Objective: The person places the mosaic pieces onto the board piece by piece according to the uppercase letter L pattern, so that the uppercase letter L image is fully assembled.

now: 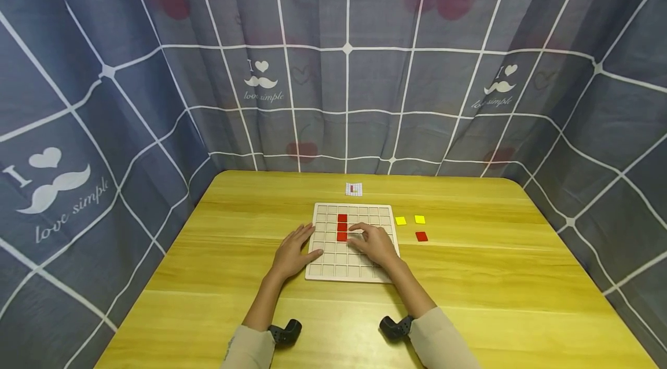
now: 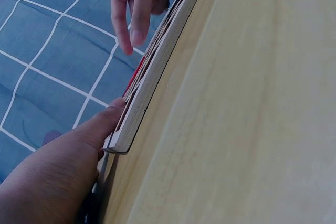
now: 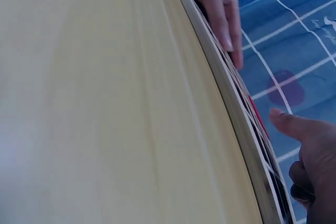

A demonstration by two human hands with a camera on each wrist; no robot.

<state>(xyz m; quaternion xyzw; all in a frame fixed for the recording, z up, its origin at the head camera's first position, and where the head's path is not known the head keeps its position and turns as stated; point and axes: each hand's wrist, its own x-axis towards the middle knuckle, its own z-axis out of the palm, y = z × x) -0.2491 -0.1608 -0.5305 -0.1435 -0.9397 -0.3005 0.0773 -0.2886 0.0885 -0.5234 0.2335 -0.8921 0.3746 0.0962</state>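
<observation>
A square pale wooden board [image 1: 325, 270] with a raised grid lies on the table. Three red square tiles [image 1: 342, 218] form a column in its cells, left of centre. My left hand [image 1: 293, 253] rests at the board's left edge, fingers extended and thumb on the rim; the left wrist view shows that thumb [image 2: 107, 121] against the board's corner. Over the board, just right of the red tiles, is my right hand [image 1: 375, 244], its thumb and index finger bent and apart. No tile shows between them. In the right wrist view, the right thumb [image 3: 289, 123] stands beside the red tiles' edge.
Right of the board lie two yellow tiles [image 1: 419, 219] and a loose red tile [image 1: 421, 236]. A small printed grid card [image 1: 354, 189] lies behind the board. The wooden table [image 1: 219, 276] is enclosed by a grey-blue checked curtain [image 1: 318, 85] at the back and sides.
</observation>
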